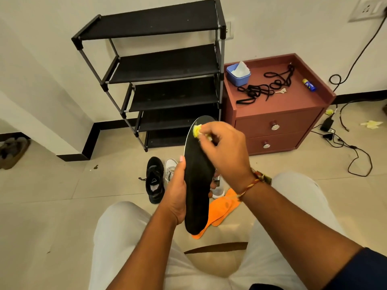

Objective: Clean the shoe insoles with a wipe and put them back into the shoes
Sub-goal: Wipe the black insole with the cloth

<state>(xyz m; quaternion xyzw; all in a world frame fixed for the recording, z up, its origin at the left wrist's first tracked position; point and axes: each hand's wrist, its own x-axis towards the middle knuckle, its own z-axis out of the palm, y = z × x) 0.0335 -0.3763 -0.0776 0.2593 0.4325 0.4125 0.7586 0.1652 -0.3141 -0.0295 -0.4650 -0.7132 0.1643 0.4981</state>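
Note:
My left hand [175, 191] grips a black insole [196, 185] by its left edge and holds it upright over my lap. My right hand [225, 151] pinches a crumpled yellow wipe [197, 130] and presses it on the insole's toe end. Two orange insoles [223, 207] lie on the floor behind the black one, partly hidden by it. A black shoe [155, 178] stands on the floor left of my left hand. A white shoe [170, 167] beside it is mostly hidden by my hands and the insole.
A black shoe rack [167, 65] stands against the wall. A maroon bedside cabinet [276, 114] carries a blue wipe tub [238, 73], black laces [268, 84] and a small tube [309, 84]. Cables and a charger [326, 124] lie at the right; brown shoes [12, 150] at far left.

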